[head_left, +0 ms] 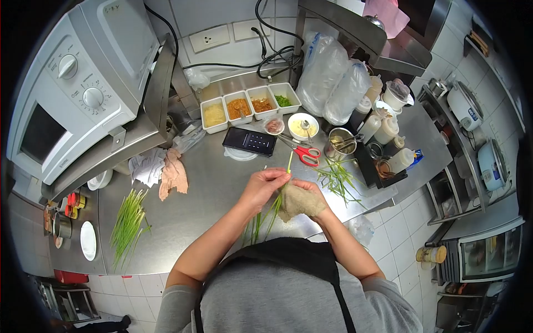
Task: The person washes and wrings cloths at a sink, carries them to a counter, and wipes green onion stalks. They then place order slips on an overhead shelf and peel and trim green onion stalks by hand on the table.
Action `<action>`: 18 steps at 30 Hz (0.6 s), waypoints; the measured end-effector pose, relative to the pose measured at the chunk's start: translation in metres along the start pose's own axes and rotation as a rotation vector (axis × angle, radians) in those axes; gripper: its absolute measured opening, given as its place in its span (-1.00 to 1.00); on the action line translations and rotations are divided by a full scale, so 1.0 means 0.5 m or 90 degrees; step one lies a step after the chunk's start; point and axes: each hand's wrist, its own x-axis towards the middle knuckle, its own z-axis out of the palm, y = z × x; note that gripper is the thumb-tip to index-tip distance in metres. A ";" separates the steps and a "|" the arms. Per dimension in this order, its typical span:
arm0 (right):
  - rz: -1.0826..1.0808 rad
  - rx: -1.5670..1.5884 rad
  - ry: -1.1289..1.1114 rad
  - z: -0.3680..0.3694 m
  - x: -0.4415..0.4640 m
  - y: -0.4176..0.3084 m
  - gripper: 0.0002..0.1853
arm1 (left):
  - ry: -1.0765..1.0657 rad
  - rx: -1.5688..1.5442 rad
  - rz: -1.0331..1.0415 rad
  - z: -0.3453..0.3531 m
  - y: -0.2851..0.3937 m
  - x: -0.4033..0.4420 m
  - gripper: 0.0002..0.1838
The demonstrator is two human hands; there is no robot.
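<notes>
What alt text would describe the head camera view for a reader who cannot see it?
A person's left hand pinches a thin green stalk above a grey steel counter while the right hand holds a crumpled beige cloth. Beyond lie red-handled metal scissors and a flat black phone; long green stalks lie at left.

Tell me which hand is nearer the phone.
Left. The left hand is just on the body side of the phone, near its right end, not touching it. The right hand is farther off, to the right of the left hand.
</notes>
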 end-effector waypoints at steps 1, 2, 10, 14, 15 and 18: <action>-0.010 -0.014 -0.021 -0.001 0.009 -0.001 -0.84 | 0.003 -0.016 -0.033 0.007 0.003 0.000 -0.79; -0.021 -0.026 -0.041 -0.004 0.020 0.001 -0.85 | 0.006 -0.032 -0.067 0.012 0.009 -0.001 -0.79; 0.020 -0.122 -0.100 0.003 -0.032 0.071 -0.84 | 0.077 -0.073 0.089 0.006 0.065 0.044 -0.81; 0.003 -0.329 -0.167 -0.012 -0.080 0.089 -0.82 | 0.078 -0.055 0.140 0.003 0.138 0.063 -0.83; 0.043 -0.389 -0.186 -0.031 -0.084 0.097 -0.81 | 0.084 -0.046 0.140 0.005 0.157 0.067 -0.83; 0.090 -0.575 -0.274 -0.101 -0.088 0.092 -0.80 | 0.043 -0.133 0.161 -0.007 0.209 0.076 -0.82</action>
